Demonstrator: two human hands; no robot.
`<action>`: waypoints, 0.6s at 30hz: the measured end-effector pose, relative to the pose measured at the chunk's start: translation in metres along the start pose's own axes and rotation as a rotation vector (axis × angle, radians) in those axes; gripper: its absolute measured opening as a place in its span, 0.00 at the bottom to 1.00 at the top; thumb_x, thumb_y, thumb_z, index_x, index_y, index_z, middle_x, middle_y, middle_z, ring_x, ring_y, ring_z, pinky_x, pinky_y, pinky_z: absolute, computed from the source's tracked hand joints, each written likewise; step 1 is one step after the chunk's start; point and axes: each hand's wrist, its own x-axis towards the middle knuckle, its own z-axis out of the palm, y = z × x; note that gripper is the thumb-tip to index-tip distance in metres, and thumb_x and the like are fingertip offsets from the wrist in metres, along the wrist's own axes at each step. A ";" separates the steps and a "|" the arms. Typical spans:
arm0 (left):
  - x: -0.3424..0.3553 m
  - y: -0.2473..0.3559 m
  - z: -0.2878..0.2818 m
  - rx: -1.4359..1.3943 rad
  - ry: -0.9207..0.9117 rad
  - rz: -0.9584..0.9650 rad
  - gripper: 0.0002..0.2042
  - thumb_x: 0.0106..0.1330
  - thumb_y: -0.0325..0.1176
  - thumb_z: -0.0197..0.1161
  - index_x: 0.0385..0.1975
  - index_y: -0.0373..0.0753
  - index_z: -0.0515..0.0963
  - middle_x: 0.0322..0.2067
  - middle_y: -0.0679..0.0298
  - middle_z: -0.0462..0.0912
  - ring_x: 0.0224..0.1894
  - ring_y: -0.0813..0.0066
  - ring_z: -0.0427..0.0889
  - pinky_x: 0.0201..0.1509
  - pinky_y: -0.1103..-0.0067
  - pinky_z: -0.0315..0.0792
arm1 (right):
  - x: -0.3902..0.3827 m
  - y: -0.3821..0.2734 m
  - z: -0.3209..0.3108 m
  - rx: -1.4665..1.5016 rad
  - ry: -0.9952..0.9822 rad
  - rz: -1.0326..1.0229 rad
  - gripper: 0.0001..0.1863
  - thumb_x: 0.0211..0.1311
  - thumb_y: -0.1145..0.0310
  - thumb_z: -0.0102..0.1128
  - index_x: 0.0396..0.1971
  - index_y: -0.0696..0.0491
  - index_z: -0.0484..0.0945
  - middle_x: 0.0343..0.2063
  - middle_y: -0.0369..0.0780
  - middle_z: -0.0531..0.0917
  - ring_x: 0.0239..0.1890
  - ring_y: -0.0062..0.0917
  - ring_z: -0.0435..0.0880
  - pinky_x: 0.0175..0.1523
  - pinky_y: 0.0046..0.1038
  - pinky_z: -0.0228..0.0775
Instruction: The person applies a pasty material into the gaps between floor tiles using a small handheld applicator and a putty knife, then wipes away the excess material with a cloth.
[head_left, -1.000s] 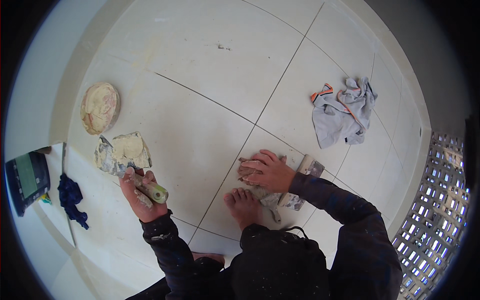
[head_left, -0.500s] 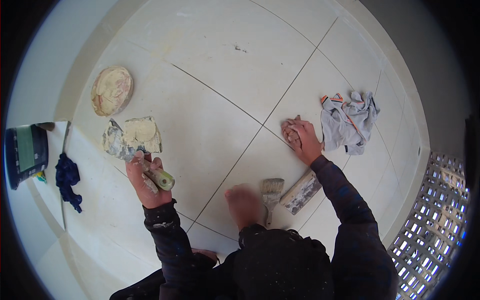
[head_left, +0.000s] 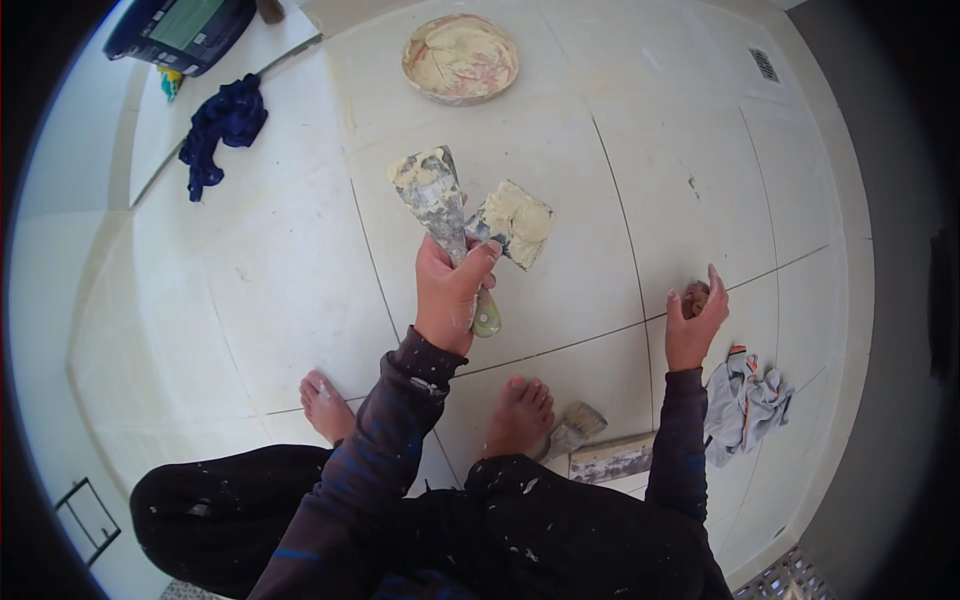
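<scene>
Pale tiles cover the floor (head_left: 280, 250), where a round dish (head_left: 462, 98) sits smeared with cream paste. From that dish toward the person, the left hand (head_left: 447, 295) is closed around a scraper (head_left: 430, 190) with a paste-blotched blade, and also keeps a squarish blade (head_left: 515, 222) heaped with paste (the two fan apart like cards). Right of the dish and nearer the person, the right hand (head_left: 695, 332) curls about a crumpled brown lump (head_left: 696, 298), partly hidden; whether it touches the tiles, I can't tell. Left of the dish lies a navy cloth (head_left: 232, 112).
</scene>
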 end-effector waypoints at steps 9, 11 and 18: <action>-0.036 -0.066 -0.022 -0.125 -0.069 -0.190 0.26 0.65 0.28 0.65 0.63 0.36 0.69 0.42 0.68 0.81 0.35 0.85 0.76 0.34 0.84 0.71 | -0.091 -0.118 0.067 1.304 -0.876 0.288 0.23 0.71 0.70 0.63 0.62 0.62 0.73 0.55 0.42 0.82 0.54 0.25 0.81 0.59 0.28 0.72; -0.038 -0.065 -0.010 -0.052 -0.022 -0.136 0.23 0.65 0.28 0.64 0.60 0.35 0.70 0.42 0.67 0.82 0.33 0.85 0.77 0.34 0.84 0.71 | -0.096 -0.124 0.072 1.406 -0.785 0.334 0.21 0.72 0.72 0.61 0.62 0.62 0.73 0.55 0.42 0.82 0.54 0.26 0.81 0.59 0.29 0.73; -0.029 -0.066 0.014 -0.077 -0.120 -0.095 0.19 0.66 0.29 0.67 0.55 0.35 0.71 0.41 0.66 0.83 0.32 0.87 0.78 0.30 0.86 0.71 | -0.081 -0.128 0.074 1.571 -0.470 0.341 0.17 0.77 0.71 0.53 0.59 0.63 0.73 0.51 0.41 0.82 0.51 0.26 0.81 0.60 0.31 0.72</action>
